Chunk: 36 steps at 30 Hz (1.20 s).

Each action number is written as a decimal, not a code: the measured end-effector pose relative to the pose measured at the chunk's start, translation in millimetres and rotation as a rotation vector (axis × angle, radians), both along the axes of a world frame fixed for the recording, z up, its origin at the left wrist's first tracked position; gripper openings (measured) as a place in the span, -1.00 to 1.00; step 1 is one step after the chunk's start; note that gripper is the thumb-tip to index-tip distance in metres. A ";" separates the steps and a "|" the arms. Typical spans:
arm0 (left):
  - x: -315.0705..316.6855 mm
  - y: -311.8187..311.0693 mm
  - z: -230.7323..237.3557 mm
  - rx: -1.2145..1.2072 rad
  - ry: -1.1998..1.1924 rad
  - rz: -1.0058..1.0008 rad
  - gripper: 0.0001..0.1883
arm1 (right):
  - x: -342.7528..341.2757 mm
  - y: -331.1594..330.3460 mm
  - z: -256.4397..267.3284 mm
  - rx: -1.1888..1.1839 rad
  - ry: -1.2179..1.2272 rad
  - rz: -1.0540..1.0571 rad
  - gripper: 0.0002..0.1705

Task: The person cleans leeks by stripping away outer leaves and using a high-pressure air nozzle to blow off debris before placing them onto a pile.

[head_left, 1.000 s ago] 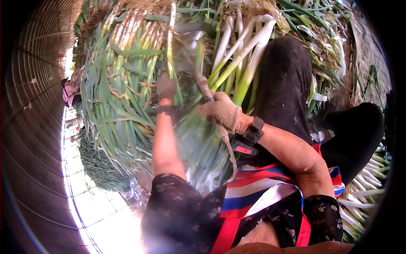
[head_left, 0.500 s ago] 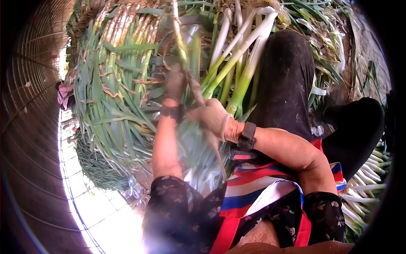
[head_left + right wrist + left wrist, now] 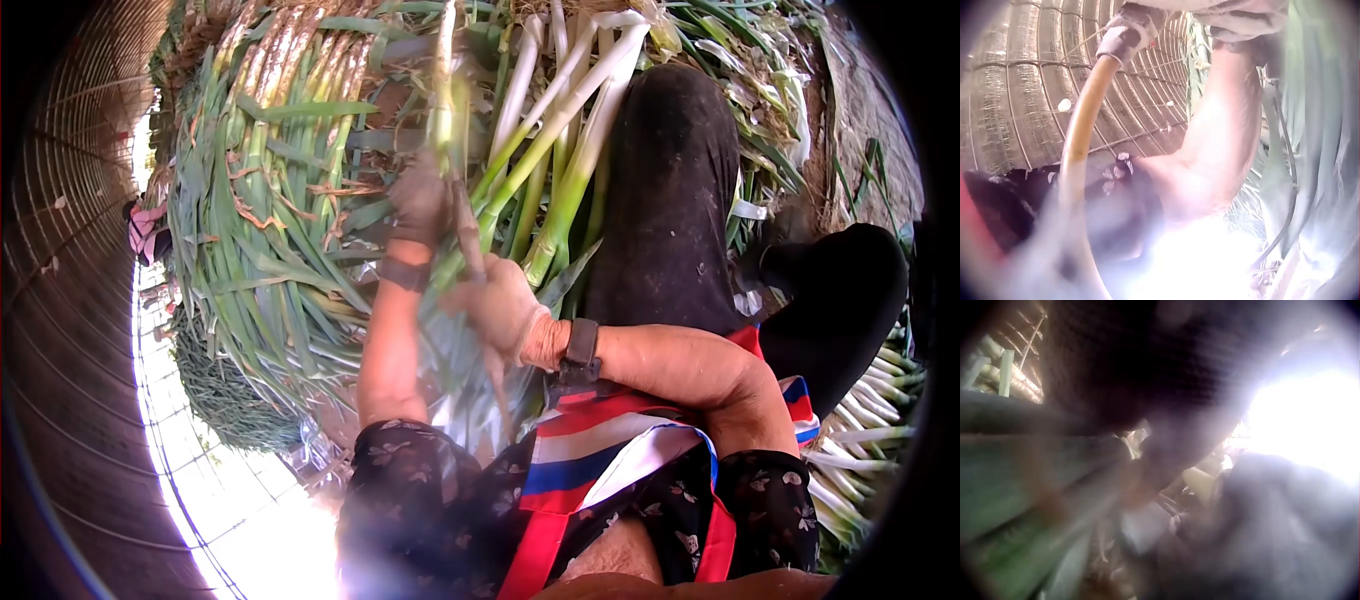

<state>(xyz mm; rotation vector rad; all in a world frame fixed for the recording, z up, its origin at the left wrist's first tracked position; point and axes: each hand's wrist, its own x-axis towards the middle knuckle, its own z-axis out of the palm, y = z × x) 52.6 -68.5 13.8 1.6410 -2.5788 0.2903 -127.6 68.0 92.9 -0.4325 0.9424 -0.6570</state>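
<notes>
In the head view the gloved left hand [image 3: 418, 205] grips an upright leek [image 3: 444, 95], its pale stalk rising above the fist. Close on its right, the gloved right hand [image 3: 503, 308] curls round a slim wand [image 3: 466, 232] whose tip lies beside that stalk. A hose [image 3: 500, 390] trails below the right hand; the right wrist view shows this yellowish hose [image 3: 1088, 115] running down from gloved fingers [image 3: 1125, 40]. Blurred green leaves [image 3: 1029, 506] lie beside the dark glove [image 3: 1141, 362] in the left wrist view. The left fingertips are hidden.
Bundled leeks [image 3: 290, 180] are piled at the left. Several white-stemmed leeks [image 3: 590, 130] lie beside the person's bent knee [image 3: 670, 170]. More stems [image 3: 850, 450] lie at lower right, loose leaves [image 3: 740, 60] at upper right. A ribbed wall [image 3: 70, 300] curves along the far left.
The left hand has moved right with the leek, away from the bundled pile and close to the wand. The right hand has shifted slightly down and left, still holding the wand.
</notes>
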 end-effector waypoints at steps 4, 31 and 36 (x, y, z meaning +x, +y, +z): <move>-16.4 4.6 17.3 0.139 0.025 0.012 -0.34 | -4.7 -16.3 -1.0 -0.026 0.002 -0.023 -0.73; -48.3 43.9 88.0 0.254 0.444 -0.070 -0.56 | -17.6 -72.6 6.8 -0.010 0.047 -0.114 -0.66; -54.4 54.8 101.7 0.310 0.584 0.079 -0.54 | -3.8 -75.3 2.1 -0.085 0.157 -0.075 -0.61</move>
